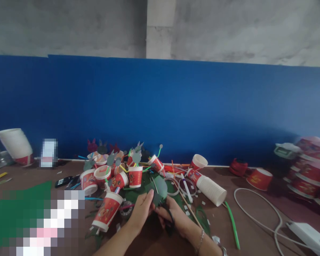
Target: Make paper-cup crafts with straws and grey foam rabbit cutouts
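In the head view my left hand (142, 209) pinches a small dark green piece of paper (156, 200) between thumb and fingers. My right hand (173, 215) is closed around the dark handles of a pair of scissors (171, 221), close against that piece. The scissors' blades are mostly hidden by the hands and paper. Just beyond, a rounded grey-green paper piece (160, 185) lies over dark green scraps. Left of my hands, a red paper cup (108, 210) leans on its side, next to a roll of tape (126, 211).
Behind stand several red cups (135, 176) with straws and paper animal heads. To the right are a lying stack of cups (210, 190), a green straw (232, 224), a white cable (266, 200) and a power strip (309, 236). Green sheets (21, 199) lie at left.
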`<action>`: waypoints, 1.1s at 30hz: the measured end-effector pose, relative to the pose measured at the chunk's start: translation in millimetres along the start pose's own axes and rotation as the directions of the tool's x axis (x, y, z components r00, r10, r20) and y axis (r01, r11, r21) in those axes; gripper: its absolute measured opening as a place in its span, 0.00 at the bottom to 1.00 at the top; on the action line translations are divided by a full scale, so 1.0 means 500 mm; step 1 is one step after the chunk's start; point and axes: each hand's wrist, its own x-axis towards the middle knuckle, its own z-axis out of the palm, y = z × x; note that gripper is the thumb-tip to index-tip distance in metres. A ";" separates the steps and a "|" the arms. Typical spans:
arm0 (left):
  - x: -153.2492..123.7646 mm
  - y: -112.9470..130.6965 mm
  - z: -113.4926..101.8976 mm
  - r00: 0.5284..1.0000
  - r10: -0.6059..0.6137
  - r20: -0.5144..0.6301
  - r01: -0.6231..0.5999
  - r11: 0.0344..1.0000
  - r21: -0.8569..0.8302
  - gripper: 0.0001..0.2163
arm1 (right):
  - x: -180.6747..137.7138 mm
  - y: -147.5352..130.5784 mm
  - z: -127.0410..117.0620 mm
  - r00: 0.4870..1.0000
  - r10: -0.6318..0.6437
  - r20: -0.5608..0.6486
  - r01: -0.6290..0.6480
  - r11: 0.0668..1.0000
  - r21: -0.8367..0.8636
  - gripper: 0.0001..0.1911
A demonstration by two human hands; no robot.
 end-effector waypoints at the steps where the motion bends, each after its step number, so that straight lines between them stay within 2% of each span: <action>1: -0.001 0.002 0.001 1.000 -0.009 -0.002 0.009 1.000 -0.013 0.27 | 0.000 -0.001 0.001 1.000 0.002 -0.011 -0.002 1.000 0.008 0.24; 19: 0.005 0.000 -0.002 0.998 -0.007 0.059 0.009 0.999 -0.042 0.28 | 0.005 -0.002 0.004 0.995 0.027 -0.093 -0.026 1.000 0.010 0.25; 27: 0.006 0.000 -0.006 1.000 -0.006 0.002 0.006 1.000 0.022 0.28 | 0.009 -0.002 0.002 0.995 -0.009 -0.096 0.007 1.000 -0.018 0.24; 31: 0.011 -0.006 -0.012 1.000 0.024 -0.013 -0.024 0.999 0.031 0.27 | 0.015 -0.004 -0.008 0.975 0.088 -0.205 -0.093 0.996 -0.015 0.26; 33: 0.014 -0.012 -0.014 0.999 0.053 -0.010 -0.053 0.998 0.017 0.25 | 0.019 -0.002 -0.015 0.953 0.100 -0.285 -0.095 0.995 0.033 0.29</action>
